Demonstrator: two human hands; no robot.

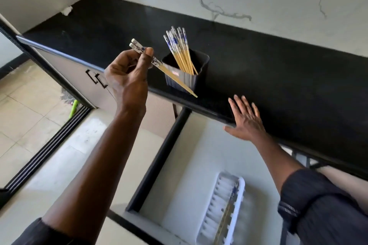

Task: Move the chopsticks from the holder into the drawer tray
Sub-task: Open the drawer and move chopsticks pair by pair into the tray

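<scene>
A black holder point(191, 77) stands near the front edge of the black counter, with several chopsticks point(180, 49) upright in it, blue-and-white at the top and yellow below. My left hand point(127, 73) is raised left of the holder and pinches a pair of chopsticks point(171, 75) that slant down to the right across the holder's front. My right hand point(247, 119) lies flat with fingers spread on the counter's front edge. Below, the open drawer point(179, 165) contains a white tray point(241, 189) with chopsticks point(229, 211) lying in it.
The black counter point(278, 69) runs along a marble-pattern wall. Left of the drawer are cabinet doors with dark handles point(98, 78) and a tiled floor with a green object point(73, 107). A bit of white debris point(66, 10) lies in the counter's far left corner.
</scene>
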